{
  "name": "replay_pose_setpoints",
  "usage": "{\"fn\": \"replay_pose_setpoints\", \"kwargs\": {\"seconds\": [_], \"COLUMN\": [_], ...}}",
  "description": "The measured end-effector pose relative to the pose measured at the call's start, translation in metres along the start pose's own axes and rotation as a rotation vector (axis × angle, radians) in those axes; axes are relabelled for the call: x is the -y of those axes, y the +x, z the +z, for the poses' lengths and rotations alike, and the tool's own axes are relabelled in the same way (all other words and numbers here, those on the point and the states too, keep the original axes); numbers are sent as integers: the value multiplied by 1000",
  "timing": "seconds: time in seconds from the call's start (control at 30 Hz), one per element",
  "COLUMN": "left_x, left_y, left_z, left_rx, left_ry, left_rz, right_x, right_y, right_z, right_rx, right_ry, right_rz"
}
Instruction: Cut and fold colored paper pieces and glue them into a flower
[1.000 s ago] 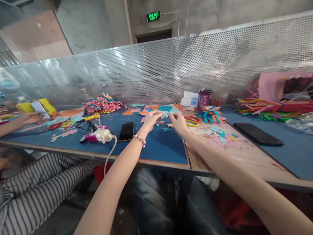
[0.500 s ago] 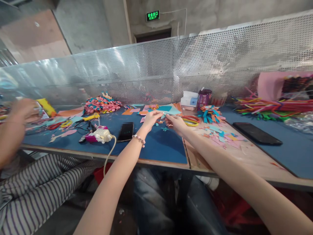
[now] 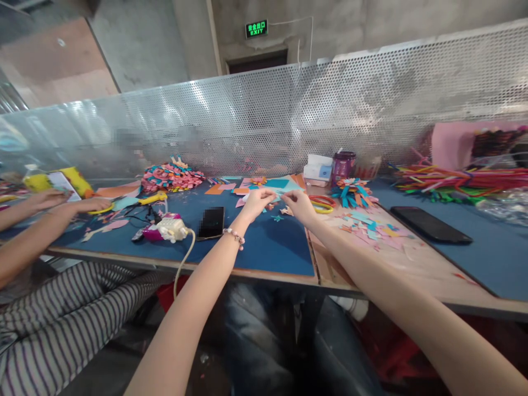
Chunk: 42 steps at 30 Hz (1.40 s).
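Note:
Both my arms reach far across the blue mat (image 3: 264, 242). My left hand (image 3: 256, 201), with a bead bracelet at the wrist, pinches the edge of a light teal paper sheet (image 3: 279, 186) lying among coloured sheets at the back. My right hand (image 3: 297, 206) is closed in a pinch close beside it, at the same sheet's edge; whether it grips the sheet or a small scrap I cannot make out. A small teal star-shaped cutout (image 3: 276, 218) lies on the mat just below both hands.
A black phone (image 3: 211, 222), a white and pink glue gun (image 3: 168, 229) with its cord, a pile of paper flowers (image 3: 172, 176), yellow and red scissors (image 3: 321, 204), paper scraps (image 3: 367, 226), another phone (image 3: 431, 225) and pipe cleaners (image 3: 462, 180). Another person's hands (image 3: 66, 204) work at left.
My two hands have drawn closer together on the teal sheet. The person at left has lowered both hands to the table near the yellow scissors.

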<state>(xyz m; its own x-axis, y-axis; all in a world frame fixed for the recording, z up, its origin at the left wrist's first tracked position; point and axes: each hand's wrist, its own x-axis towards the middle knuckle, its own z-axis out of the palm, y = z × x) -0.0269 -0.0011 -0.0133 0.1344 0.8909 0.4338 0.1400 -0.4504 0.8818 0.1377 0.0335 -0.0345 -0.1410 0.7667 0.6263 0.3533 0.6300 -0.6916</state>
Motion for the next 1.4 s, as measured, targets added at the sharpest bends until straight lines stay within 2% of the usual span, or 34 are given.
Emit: {"fn": "replay_pose_setpoints", "kwargs": {"seconds": [0.43, 0.63, 0.83, 1.17, 1.27, 1.4], "left_x": [2, 1, 2, 8, 9, 6], "left_y": [2, 1, 1, 4, 4, 1], "left_z": [0, 0, -1, 0, 0, 0], "left_rx": [43, 68, 58, 57, 44, 20], "left_ry": [32, 16, 20, 58, 38, -39], "left_rz": [17, 17, -2, 42, 19, -42], "right_x": [5, 0, 5, 2, 2, 8], "right_y": [-2, -1, -2, -1, -3, -7], "right_z": [1, 3, -1, 2, 3, 1], "right_rx": [27, 19, 26, -8, -42, -84], "right_ry": [15, -9, 15, -94, -153, -294], "right_rz": [-12, 3, -13, 3, -85, -323]}}
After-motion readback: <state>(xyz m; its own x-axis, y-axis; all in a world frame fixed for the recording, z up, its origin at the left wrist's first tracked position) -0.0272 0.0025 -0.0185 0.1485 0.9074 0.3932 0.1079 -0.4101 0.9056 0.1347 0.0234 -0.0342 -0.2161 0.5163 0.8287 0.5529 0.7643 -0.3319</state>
